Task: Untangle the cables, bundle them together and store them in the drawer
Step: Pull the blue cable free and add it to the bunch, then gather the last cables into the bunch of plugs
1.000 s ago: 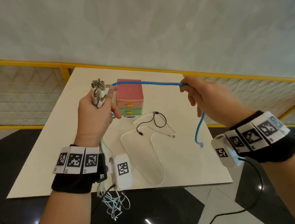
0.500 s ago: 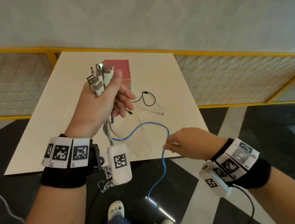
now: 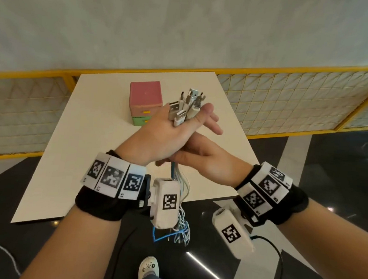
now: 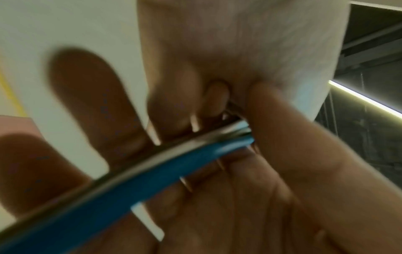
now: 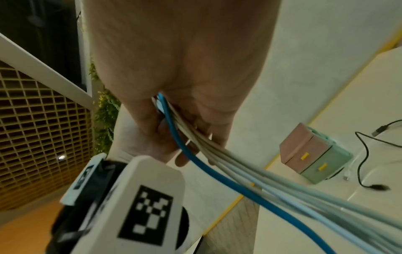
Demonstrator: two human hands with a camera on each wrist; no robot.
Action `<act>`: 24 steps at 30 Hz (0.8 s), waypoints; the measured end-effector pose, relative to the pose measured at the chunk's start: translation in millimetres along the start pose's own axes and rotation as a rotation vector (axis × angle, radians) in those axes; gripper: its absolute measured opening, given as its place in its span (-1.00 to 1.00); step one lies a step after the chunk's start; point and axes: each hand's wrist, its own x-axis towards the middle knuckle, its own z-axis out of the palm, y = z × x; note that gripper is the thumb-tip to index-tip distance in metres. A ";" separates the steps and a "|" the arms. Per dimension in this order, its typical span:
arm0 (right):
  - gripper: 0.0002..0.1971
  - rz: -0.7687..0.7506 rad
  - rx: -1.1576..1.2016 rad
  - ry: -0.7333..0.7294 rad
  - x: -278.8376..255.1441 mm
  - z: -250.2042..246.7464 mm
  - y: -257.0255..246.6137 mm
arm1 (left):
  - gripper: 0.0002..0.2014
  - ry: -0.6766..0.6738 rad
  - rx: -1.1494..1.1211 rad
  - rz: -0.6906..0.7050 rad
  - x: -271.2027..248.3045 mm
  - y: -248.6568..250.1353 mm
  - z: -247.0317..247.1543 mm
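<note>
My left hand (image 3: 163, 135) is raised over the table and holds a bunch of cable plugs (image 3: 186, 105) upright, pinned by the thumb while the fingers stretch forward. Just beneath it my right hand (image 3: 201, 160) grips the same cables below the plugs. The blue cable (image 5: 217, 175) and several white cables (image 5: 272, 185) run together through the right hand (image 5: 185, 68). Their loose ends (image 3: 179, 225) dangle past the table's near edge. The blue cable (image 4: 130, 180) crosses my left palm (image 4: 239, 189). The small drawer box (image 3: 145, 102), pink on top and green below, stands shut behind the hands.
The white table (image 3: 89, 154) has its front edge just under my wrists. A thin black cable (image 5: 365, 154) lies on it beside the drawer box (image 5: 313, 154). A yellow railing (image 3: 294, 71) runs behind the table; dark floor and my shoes (image 3: 148, 268) are below.
My right hand came up from low on the right, where it pinched the blue cable, to just under my left hand. The blue cable now hangs with the white ones. My left hand shifted right.
</note>
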 end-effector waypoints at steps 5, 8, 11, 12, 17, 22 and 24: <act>-0.89 0.016 0.091 0.082 2.2 2.5 2.6 | -0.79 0.091 -0.118 0.004 3.9 -6.3 0.2; -0.88 0.002 0.094 0.112 0.3 -0.7 5.8 | -0.39 0.214 -0.607 -0.002 7.4 -10.0 -0.4; -0.88 0.010 0.063 0.100 -1.2 -3.4 4.1 | -0.81 0.249 -0.634 0.021 11.7 -7.3 5.1; -0.84 0.014 0.067 0.105 -1.0 -4.0 3.7 | -0.83 0.255 -0.608 0.007 13.0 -5.4 7.8; -0.77 0.070 0.157 0.133 -2.3 -8.9 0.1 | -0.79 0.280 -0.376 0.100 19.3 2.4 10.9; -0.79 0.025 0.100 0.137 -3.3 -16.2 -4.9 | -0.63 0.287 -0.283 0.212 22.0 5.8 7.3; -0.78 0.001 0.084 0.130 -1.8 -17.9 -6.2 | -0.59 0.294 -0.226 0.209 23.5 7.5 5.9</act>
